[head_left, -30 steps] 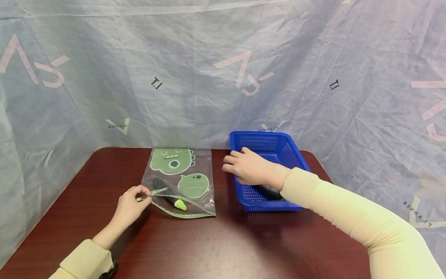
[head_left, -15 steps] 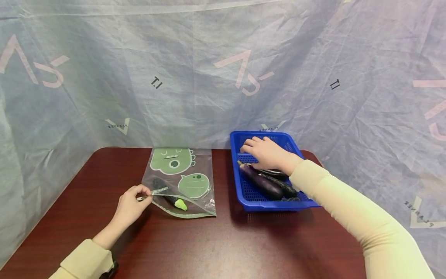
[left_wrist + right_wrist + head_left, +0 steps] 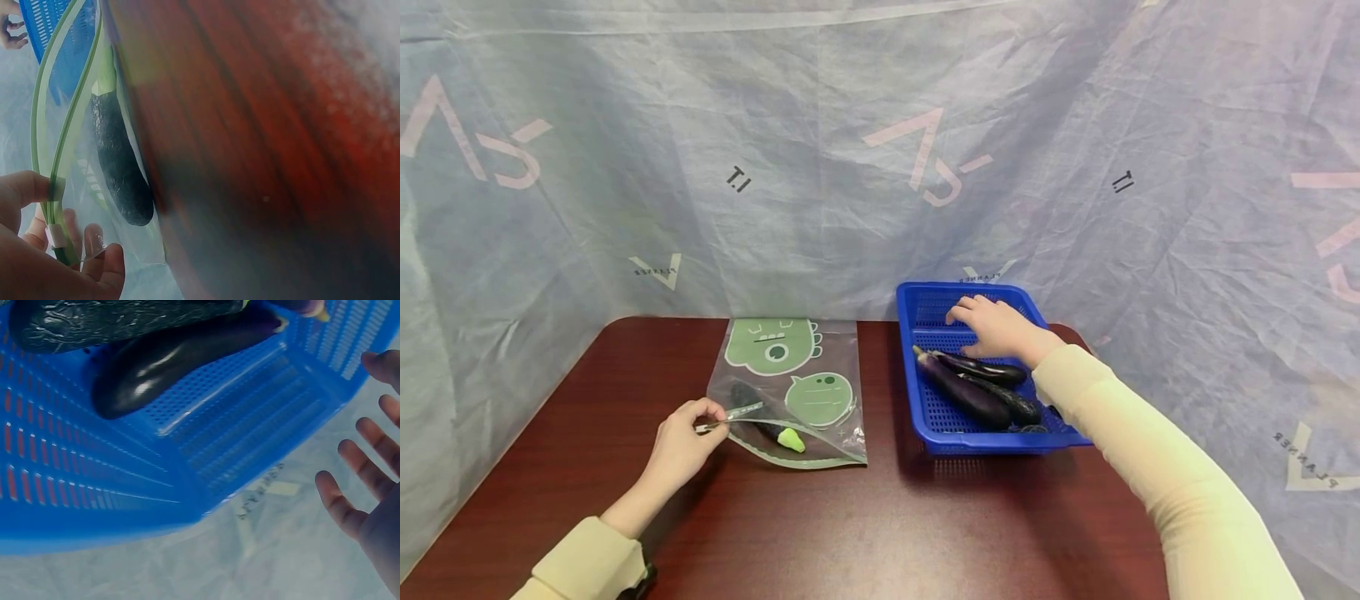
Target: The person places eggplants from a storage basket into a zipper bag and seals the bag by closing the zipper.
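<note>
The left hand (image 3: 683,442) works at the near left corner of a clear bag (image 3: 842,358) printed with green figures. Its forearm slants in from the near left, and thumb and fingers pinch the edge beside a small white slider (image 3: 56,236). The bag lies on the dark red table (image 3: 880,533), its mouth parted toward the near side; within it rests one wrinkled eggplant (image 3: 122,159), pale green cap toward the mouth. To the right stands a blue basket (image 3: 981,439). Over its far part the right hand (image 3: 1000,329) hangs palm down, the arm entering from the near right with a bent elbow, the pale sleeve (image 3: 1150,458) crossing the basket's right rim. Its fingers are spread well apart, thumb held away, grasping nothing; seen from the wrist, they lie clear of the eggplants. Three of these rest in the basket: a long smooth eggplant (image 3: 966,398) at the left, a glossy eggplant (image 3: 988,368) on the far side and a rough-skinned eggplant (image 3: 1018,407) between them. A grey printed sheet (image 3: 820,233) hangs behind.
</note>
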`<state>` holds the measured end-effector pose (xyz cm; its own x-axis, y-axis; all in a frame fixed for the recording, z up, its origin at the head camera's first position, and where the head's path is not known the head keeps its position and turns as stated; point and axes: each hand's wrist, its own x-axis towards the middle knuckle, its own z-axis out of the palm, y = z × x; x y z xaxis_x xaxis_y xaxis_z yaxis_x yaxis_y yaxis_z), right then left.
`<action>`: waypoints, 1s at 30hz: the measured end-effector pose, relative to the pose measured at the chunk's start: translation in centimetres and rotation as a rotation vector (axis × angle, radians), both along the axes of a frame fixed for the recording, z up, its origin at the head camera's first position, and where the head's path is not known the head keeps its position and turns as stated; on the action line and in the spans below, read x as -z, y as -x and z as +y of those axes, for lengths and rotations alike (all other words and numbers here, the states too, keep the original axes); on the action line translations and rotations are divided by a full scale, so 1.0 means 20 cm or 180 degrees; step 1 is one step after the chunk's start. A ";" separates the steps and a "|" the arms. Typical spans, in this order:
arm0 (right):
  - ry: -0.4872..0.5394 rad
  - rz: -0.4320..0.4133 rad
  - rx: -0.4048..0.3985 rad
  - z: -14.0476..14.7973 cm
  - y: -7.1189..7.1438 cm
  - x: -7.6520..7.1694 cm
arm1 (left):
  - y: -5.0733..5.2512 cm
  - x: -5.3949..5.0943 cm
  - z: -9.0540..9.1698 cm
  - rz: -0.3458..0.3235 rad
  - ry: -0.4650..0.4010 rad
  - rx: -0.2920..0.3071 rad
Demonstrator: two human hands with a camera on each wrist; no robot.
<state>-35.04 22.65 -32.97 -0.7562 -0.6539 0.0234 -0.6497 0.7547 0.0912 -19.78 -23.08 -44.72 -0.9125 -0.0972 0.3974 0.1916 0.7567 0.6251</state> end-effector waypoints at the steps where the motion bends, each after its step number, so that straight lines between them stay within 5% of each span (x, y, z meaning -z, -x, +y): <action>1: 0.0015 -0.0050 0.0034 0.01 0.01 0.01 | 0.00 0.00 0.00 -0.0005 -0.0006 -0.0002; 14: 0.0164 -0.0965 0.0417 0.13 0.09 0.13 | 0.00 -0.01 0.01 0.0004 -0.0060 0.0031; 30: 0.0040 -0.1326 0.0697 0.20 0.13 0.26 | 0.00 0.00 0.01 -0.0036 -0.0045 0.0027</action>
<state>-37.73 26.66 -38.27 -0.8231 -0.4794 -0.3045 -0.4544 0.8775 -0.1534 -19.87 -22.96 -44.74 -0.9178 -0.0950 0.3856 0.1907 0.7462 0.6378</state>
